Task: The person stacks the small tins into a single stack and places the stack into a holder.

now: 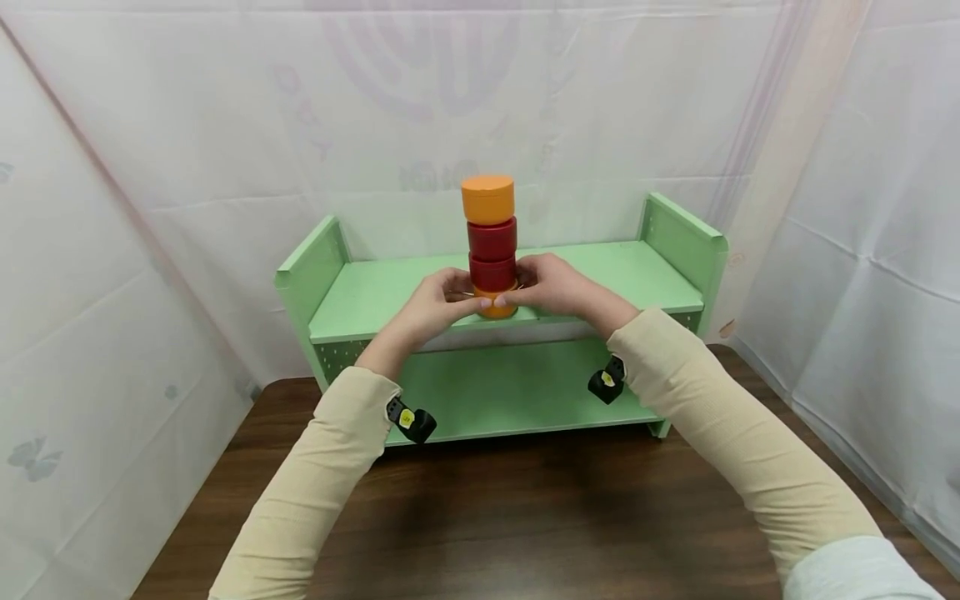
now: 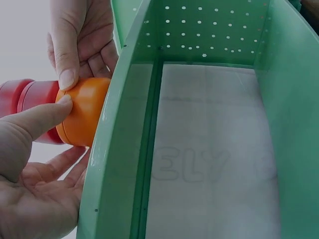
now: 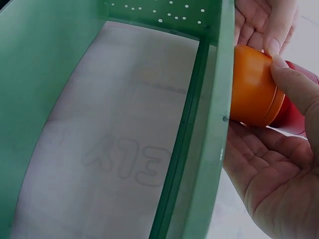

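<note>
Four-tier wording aside, a stack of round lidded canisters stands upright at the front edge of the upper shelf. On top is an orange canister, then an upper red canister and a lower red canister. The bottom orange canister sits between my hands. My left hand holds it from the left, and my right hand from the right. Both thumbs press its near side, almost meeting, with fingers curved around behind. In the left wrist view the bottom orange canister touches the shelf edge.
The green two-tier rack has raised side panels at both ends and a lower shelf. It stands on a dark wooden table. White printed sheets hang behind and at both sides.
</note>
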A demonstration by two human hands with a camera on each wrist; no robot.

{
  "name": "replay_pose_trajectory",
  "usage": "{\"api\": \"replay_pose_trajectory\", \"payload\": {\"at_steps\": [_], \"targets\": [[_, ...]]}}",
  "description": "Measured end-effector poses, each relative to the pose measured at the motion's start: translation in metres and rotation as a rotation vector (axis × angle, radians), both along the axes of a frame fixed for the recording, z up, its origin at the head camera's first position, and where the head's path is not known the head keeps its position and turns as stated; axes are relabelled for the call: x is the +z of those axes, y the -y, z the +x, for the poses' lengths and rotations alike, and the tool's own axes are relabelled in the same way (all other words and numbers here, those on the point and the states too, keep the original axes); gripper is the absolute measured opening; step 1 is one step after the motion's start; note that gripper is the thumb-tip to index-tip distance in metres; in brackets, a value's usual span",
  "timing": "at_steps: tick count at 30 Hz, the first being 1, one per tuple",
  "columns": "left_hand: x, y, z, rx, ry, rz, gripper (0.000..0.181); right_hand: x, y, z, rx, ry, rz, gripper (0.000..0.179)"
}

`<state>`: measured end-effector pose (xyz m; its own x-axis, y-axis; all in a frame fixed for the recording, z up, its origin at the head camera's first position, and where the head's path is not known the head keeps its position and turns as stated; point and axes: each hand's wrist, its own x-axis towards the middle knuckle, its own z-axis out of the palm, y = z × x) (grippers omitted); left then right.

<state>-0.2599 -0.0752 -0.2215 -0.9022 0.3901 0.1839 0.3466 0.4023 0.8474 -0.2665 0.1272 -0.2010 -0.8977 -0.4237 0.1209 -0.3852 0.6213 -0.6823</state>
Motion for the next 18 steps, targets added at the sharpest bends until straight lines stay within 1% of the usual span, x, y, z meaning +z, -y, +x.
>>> {"api": "replay_pose_trajectory", "payload": {"at_steps": [5,13,18], "targets": [[-0.0020,-0.0026,-0.0002,0.056,-0.045,-0.041,0.043,-0.0053,-0.0003,-0.0029,-0.015,-0.027,0.000,0.045],[0.0001,-0.0059,0.0015,0.121,-0.029,-0.037,0.040,-0.0086,0.0012,-0.0026,-0.054,-0.034,-0.031,0.049],[0.0007,-0.0073,0.0018,0.149,-0.042,-0.039,0.040,-0.0081,0.0033,-0.0014,-0.067,-0.047,-0.027,0.051]]}}
